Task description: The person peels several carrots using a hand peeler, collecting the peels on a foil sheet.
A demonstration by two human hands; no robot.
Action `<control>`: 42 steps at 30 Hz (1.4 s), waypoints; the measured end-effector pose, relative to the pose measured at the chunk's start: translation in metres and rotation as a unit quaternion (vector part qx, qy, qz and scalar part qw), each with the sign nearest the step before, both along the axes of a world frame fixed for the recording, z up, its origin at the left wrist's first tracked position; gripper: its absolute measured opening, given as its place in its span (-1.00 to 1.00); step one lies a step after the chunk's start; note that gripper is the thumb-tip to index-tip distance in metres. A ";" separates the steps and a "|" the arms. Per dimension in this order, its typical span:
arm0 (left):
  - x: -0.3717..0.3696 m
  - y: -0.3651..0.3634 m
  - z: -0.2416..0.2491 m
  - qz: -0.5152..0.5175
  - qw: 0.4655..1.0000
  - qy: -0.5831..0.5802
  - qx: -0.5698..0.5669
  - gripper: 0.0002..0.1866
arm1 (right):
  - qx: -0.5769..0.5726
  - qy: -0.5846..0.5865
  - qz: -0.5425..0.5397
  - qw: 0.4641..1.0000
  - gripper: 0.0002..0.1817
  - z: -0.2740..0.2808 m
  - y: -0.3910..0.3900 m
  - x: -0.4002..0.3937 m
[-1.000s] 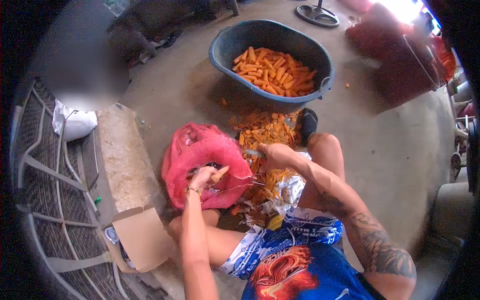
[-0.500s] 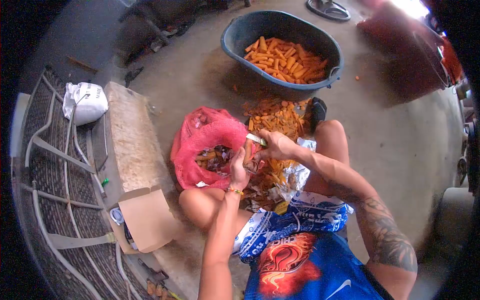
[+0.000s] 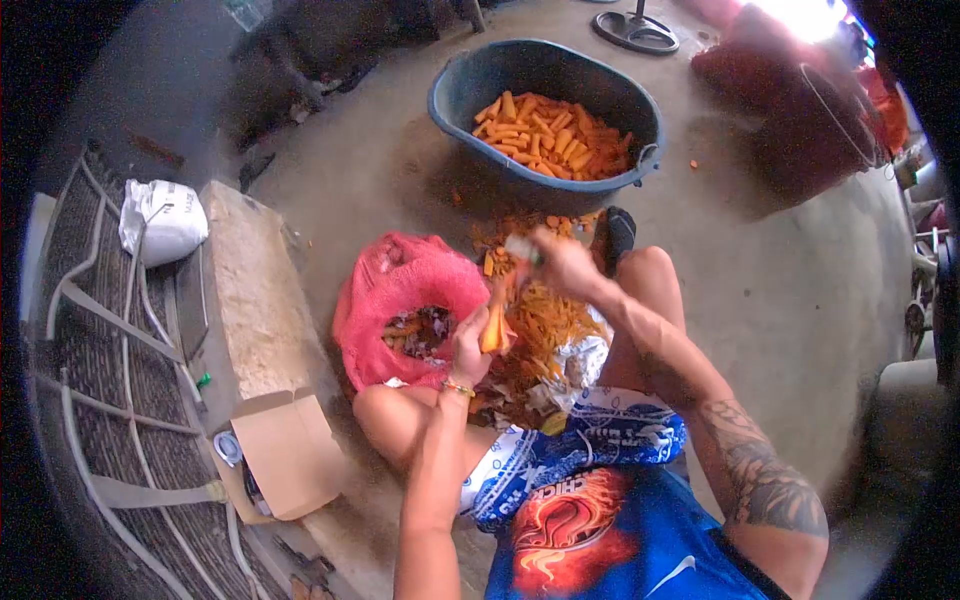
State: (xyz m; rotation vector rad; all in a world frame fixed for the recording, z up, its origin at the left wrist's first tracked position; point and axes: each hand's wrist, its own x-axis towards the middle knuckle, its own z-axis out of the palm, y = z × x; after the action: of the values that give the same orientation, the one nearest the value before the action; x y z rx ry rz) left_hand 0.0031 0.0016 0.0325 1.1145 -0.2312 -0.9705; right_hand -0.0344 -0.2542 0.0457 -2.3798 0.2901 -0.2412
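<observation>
My left hand (image 3: pixel 468 346) grips a partly peeled carrot (image 3: pixel 493 334), its bright orange end pointing up and away from me. Beyond the carrot, my right hand (image 3: pixel 566 268) is closed around a peeler (image 3: pixel 521 247) with whitish and green parts, smeared by motion. Below both hands lies a heap of orange peelings (image 3: pixel 556 328) and cut carrot bits on the floor between my legs. Left of my left hand stands a red mesh sack (image 3: pixel 362 312) with its rim rolled down, and unpeeled carrots (image 3: pixel 402 334) show inside among dark scraps.
A blue-grey tub (image 3: pixel 445 110) of peeled carrots (image 3: pixel 548 135) stands ahead. To the left are a concrete block (image 3: pixel 255 290), a white bag (image 3: pixel 165 225), an open cardboard box (image 3: pixel 287 455) and a metal grille (image 3: pixel 120 370). A dark red container (image 3: pixel 800 130) sits at the far right.
My right hand and the peeler have swept forward, away from my left hand. More bright orange shows on the carrot in my left hand. The camera view has shifted slightly.
</observation>
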 end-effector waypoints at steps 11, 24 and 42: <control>-0.006 -0.002 0.006 0.036 0.997 0.052 -0.037 -0.49 | 0.082 0.005 -0.125 0.989 -0.48 -0.024 -0.030 0.020; 0.005 -0.001 -0.002 0.022 0.996 0.060 -0.059 -0.47 | 0.035 -0.113 0.105 0.987 -0.37 -0.061 0.000 0.005; 0.006 0.004 -0.001 0.014 0.990 0.096 -0.098 -0.61 | 0.164 -0.097 -0.046 0.981 -0.51 0.009 0.000 0.008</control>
State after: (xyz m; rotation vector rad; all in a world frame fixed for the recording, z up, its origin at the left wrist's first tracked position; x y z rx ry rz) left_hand 0.0087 0.0051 0.0311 0.8370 -0.1501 -1.0013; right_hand -0.0269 -0.2546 0.0550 -2.0033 0.3211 -0.4307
